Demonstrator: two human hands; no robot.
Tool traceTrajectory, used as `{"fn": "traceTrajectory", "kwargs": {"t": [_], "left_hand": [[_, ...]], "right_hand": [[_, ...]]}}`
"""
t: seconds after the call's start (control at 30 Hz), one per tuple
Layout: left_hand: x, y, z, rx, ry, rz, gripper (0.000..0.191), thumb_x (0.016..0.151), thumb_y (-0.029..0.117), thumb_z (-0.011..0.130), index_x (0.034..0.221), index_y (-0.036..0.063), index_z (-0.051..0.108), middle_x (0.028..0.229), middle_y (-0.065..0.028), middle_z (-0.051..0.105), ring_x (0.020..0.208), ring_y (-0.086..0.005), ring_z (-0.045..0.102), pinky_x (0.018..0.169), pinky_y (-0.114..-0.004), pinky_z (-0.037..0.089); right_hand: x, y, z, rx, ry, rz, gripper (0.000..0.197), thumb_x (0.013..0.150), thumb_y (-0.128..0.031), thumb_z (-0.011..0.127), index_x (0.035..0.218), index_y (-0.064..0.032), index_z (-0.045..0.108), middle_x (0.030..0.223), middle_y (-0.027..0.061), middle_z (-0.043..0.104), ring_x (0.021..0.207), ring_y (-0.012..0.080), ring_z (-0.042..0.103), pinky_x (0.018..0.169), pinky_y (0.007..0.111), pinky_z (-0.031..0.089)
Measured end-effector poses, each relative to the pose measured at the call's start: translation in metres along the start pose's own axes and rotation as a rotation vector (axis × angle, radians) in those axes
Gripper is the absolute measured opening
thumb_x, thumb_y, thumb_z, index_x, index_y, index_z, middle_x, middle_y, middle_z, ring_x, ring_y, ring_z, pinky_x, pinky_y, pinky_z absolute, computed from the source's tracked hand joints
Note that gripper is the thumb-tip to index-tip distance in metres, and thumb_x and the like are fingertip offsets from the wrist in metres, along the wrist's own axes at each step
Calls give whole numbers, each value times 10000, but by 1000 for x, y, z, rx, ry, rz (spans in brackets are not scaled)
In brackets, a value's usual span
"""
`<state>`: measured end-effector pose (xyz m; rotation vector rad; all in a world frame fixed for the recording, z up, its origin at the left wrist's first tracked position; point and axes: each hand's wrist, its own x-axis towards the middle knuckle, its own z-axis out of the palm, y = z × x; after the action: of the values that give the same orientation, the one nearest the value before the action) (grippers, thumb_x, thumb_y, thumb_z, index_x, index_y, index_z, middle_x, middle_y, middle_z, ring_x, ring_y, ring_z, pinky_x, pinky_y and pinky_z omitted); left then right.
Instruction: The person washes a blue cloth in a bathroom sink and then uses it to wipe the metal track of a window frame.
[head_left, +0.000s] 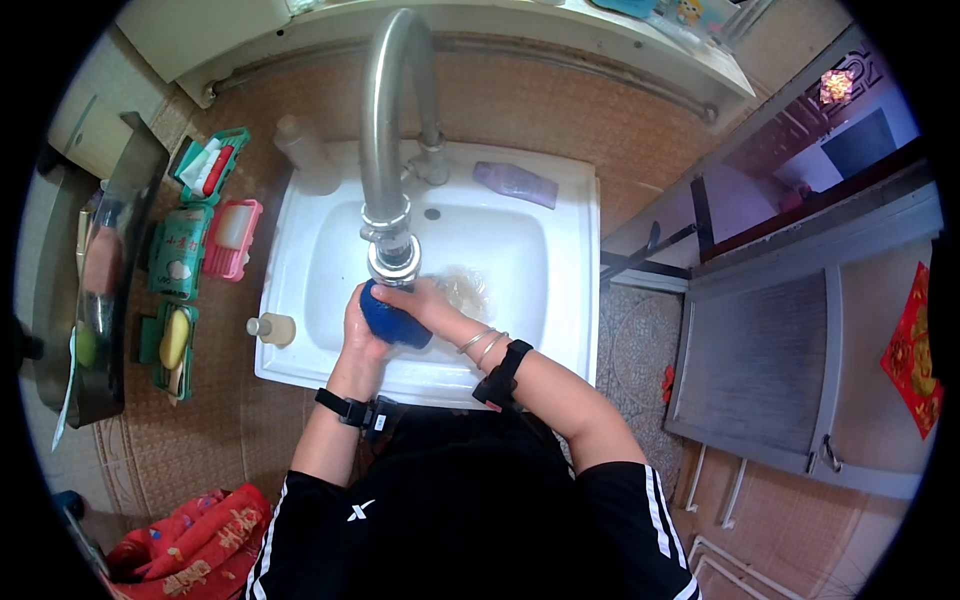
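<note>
A dark blue object (397, 319), too blurred to name more exactly, is between my hands over the white washbasin (517, 259). My left hand (360, 322) holds it from the left and below. My right hand (429, 302) grips its upper right side, with the thumb across the top. Directly above, the nozzle of the curved metal faucet (385, 127) partly hides the object and my fingers. Rippling water (466, 289) lies in the basin behind my right hand.
A lilac bottle (515, 184) lies on the basin's back rim; a pale bottle (304, 154) stands at back left. A small pump bottle (274, 328) is at front left. Wall soap dishes (232, 232) hang left. A grey door (750, 367) stands right.
</note>
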<state>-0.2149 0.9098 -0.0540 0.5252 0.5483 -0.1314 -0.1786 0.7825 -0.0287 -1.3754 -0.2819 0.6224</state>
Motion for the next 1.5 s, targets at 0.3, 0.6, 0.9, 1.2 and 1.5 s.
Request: {"fn": "traceTrajectory", "kwargs": {"t": [0.3,0.6,0.9,1.2,1.5], "left_hand": [[-3,-6,1,35,-1,44,310,903,304,423,1036,49,538,972,-95,596,917,-218,574,828,-358,470],[-17,-4,13,-14,-81,-91,338,919,355,400,1046,75,540,1013,-87,587,955,-219,564,865,-380,454],[13,-6,-25,-80,-246,22,299,902,306,403,1011,67,545,970,-96,595,913,-235,572,835,-379,465],[0,-22,9,38,129,210,224,893,223,452,885,23,554,856,-87,597,795,-191,594,713,-310,493],[-10,-23,9,464,297,264,246,893,236,500,986,13,546,931,-49,586,871,-134,569,752,-275,464]], "right_hand": [[-2,8,15,-190,192,-195,397,786,-340,609,985,2,579,881,166,621,819,239,599,745,321,455],[-6,-5,9,-193,91,-88,322,783,-272,591,948,5,611,864,183,627,791,282,611,723,350,468],[-27,-9,35,-752,377,-657,350,779,-339,583,957,-38,575,928,197,537,860,347,539,744,428,444],[1,5,19,-654,259,-131,340,830,-305,500,919,21,542,899,259,573,846,383,566,731,437,454],[12,35,10,-406,285,-79,351,831,-276,483,782,62,565,795,286,580,759,426,567,684,446,437]]}}
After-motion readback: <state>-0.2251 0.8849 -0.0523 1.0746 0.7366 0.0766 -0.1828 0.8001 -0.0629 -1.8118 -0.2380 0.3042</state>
